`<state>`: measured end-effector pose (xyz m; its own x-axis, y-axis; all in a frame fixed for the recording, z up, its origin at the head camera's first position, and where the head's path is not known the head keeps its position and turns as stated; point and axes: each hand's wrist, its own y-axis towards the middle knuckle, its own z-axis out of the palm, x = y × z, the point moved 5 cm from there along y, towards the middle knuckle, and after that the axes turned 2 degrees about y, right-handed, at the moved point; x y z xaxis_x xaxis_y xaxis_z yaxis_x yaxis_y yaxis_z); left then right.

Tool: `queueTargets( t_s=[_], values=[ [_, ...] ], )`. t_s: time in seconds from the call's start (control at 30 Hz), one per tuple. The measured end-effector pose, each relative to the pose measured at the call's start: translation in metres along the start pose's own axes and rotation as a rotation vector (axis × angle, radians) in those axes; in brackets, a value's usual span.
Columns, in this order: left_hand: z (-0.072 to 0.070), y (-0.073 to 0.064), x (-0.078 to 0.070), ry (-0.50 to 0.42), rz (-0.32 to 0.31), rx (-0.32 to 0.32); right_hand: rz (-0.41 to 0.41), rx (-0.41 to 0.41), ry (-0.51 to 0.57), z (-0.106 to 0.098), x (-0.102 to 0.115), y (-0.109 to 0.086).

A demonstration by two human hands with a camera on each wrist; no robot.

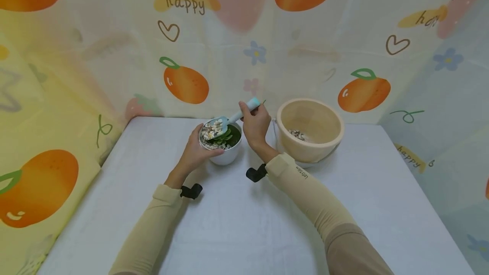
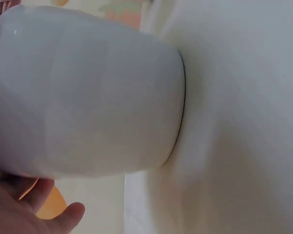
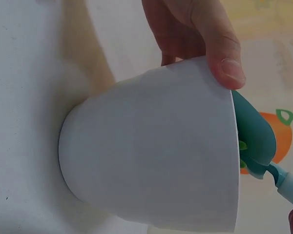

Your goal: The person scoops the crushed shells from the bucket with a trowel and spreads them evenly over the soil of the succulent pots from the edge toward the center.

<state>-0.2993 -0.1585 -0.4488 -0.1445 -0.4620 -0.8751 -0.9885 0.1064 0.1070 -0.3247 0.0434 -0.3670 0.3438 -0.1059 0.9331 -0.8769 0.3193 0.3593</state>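
Observation:
A small white plant pot (image 1: pixel 225 157) stands upright on the table with a green succulent (image 1: pixel 222 140) in it. My left hand (image 1: pixel 196 152) grips the pot from its left side, thumb along the near rim. The right hand (image 1: pixel 257 124) holds a light-blue hand trowel (image 1: pixel 241 113) by its handle, from the right. Pale pebbles (image 1: pixel 212 129) fill the trowel's blade, which is over the pot's opening. Dark soil shows on the right inside the pot, and pebbles lie along its left and near side. In the right wrist view the blade (image 3: pixel 256 131) is at the rim.
Right of the pot, close to my right hand, sits a large beige bowl-shaped pot (image 1: pixel 311 147) with some pebbles (image 1: pixel 296 134) at its bottom. A white cloth covers the table (image 1: pixel 237 224). A fruit-print curtain (image 1: pixel 229 67) hangs behind and on both sides.

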Motion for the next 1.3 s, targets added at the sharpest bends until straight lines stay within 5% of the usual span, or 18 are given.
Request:
queueTargets(
  t_s=[0.2,0.37,0.73,1.0,1.3],
  values=[
    [-0.01,0.003,0.006,0.016,-0.052,0.122,-0.002,0.038,0.008,0.002,0.001,-0.003],
    [-0.011,0.009,0.008,-0.007,-0.024,0.185,-0.009,0.033,0.002,0.002,0.001,-0.004],
    [-0.002,0.005,0.007,-0.017,-0.059,0.088,-0.033,0.025,-0.027,-0.001,0.005,0.001],
    [0.009,0.003,-0.001,0.02,-0.004,-0.024,-0.051,0.006,-0.029,-0.007,0.006,0.007],
    [-0.003,0.008,0.0,0.063,-0.044,0.109,-0.05,0.032,-0.026,-0.003,0.005,0.003]
  ],
)
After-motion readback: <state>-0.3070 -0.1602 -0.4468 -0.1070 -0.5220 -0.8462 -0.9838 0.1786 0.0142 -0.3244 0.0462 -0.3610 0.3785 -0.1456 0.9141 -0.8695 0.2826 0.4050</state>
